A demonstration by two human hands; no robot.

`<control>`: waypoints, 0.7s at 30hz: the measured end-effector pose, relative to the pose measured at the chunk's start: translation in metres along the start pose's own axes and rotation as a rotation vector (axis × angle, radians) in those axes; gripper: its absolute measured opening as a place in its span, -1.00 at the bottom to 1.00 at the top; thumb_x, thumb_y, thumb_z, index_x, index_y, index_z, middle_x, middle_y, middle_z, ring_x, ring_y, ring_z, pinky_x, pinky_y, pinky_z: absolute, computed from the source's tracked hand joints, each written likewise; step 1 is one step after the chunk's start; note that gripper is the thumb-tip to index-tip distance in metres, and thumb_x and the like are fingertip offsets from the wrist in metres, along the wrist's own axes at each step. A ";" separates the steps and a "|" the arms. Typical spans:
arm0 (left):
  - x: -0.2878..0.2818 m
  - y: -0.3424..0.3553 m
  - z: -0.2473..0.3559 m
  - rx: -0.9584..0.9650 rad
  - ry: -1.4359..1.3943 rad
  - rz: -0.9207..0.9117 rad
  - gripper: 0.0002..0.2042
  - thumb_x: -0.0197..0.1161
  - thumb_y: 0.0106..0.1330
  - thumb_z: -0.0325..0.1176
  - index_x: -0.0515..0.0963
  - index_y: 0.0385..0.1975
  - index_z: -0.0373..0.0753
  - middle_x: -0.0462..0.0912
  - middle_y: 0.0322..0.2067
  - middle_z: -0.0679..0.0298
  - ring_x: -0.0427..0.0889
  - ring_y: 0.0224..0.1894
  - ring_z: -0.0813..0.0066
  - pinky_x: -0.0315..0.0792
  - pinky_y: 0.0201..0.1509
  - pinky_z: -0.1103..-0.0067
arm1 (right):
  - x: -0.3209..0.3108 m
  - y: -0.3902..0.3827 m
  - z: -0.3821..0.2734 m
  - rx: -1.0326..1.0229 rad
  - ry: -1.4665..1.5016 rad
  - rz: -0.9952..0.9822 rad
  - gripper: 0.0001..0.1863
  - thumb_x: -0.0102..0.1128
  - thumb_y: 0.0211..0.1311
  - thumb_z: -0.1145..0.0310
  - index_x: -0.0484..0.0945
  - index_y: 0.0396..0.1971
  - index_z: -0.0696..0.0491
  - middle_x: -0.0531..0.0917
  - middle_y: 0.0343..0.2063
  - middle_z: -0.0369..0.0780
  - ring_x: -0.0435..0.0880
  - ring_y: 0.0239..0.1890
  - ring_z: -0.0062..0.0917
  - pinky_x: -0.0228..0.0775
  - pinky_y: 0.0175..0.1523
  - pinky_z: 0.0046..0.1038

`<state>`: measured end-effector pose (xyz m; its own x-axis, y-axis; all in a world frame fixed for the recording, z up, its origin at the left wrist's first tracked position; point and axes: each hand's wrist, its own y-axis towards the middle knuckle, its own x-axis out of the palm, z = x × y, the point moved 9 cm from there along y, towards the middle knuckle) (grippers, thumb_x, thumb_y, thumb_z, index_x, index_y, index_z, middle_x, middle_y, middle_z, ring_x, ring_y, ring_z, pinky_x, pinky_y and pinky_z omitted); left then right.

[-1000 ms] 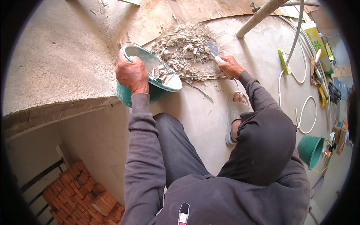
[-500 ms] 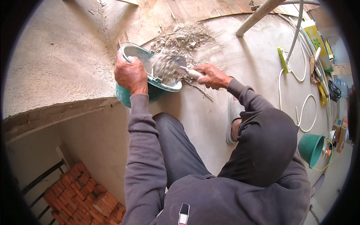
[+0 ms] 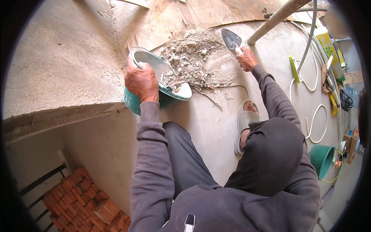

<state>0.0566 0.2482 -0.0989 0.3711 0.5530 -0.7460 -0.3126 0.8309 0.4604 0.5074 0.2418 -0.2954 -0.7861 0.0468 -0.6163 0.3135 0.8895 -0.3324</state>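
Left hand [image 3: 143,82] is clamped on the rim of a green bucket [image 3: 133,102], knuckles up, and the bucket leans with its mouth toward a heap of grey rubble [image 3: 190,50]. Bits of rubble show at the bucket's near lip. Right hand [image 3: 247,59] is closed round the pale handle of a trowel [image 3: 231,38], whose blade points away from the person, beyond the right side of the heap and clear of it. Thin sticks and a cable lie along the heap's near edge. A sandal [image 3: 239,127] stands on the concrete floor [image 3: 205,143] below the right forearm. Near the trowel blade, a pole [image 3: 272,22] slants up to the right. Stacked red bricks [image 3: 77,197] fill the lower left, and a second green bucket [image 3: 320,160] lies tipped at far right.
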 end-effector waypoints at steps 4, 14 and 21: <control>0.000 -0.001 -0.002 -0.013 0.014 -0.009 -0.62 0.13 0.14 -0.36 0.61 -0.02 -0.24 0.72 -0.28 -0.02 0.73 -0.24 0.01 0.56 -0.08 0.24 | 0.024 -0.018 -0.010 0.054 0.229 -0.198 -0.60 0.13 0.20 0.43 0.53 0.05 0.15 0.54 -0.60 -0.27 0.51 -0.66 -0.61 0.37 -0.62 -0.50; 0.001 0.000 -0.002 0.018 -0.008 -0.001 -0.62 0.12 0.16 -0.36 0.60 -0.02 -0.28 0.72 -0.26 -0.04 0.72 -0.23 -0.01 0.55 -0.06 0.24 | 0.104 -0.048 -0.016 0.098 0.536 -0.496 -0.52 0.08 0.18 0.45 0.45 0.15 0.18 0.57 -0.51 -0.26 0.53 -0.65 -0.66 0.42 -0.60 -0.58; -0.002 -0.001 0.002 0.012 0.010 -0.007 -0.62 0.11 0.16 -0.36 0.60 -0.02 -0.29 0.72 -0.24 -0.05 0.72 -0.22 -0.02 0.54 -0.05 0.23 | 0.092 -0.079 -0.025 0.130 0.613 -0.508 -0.47 0.08 0.13 0.45 0.44 0.18 0.14 0.59 -0.53 -0.25 0.52 -0.68 -0.66 0.40 -0.62 -0.59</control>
<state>0.0582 0.2466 -0.0964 0.3642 0.5463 -0.7542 -0.2992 0.8356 0.4607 0.3970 0.1872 -0.3083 -0.9898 -0.0745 0.1213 -0.1310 0.8106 -0.5708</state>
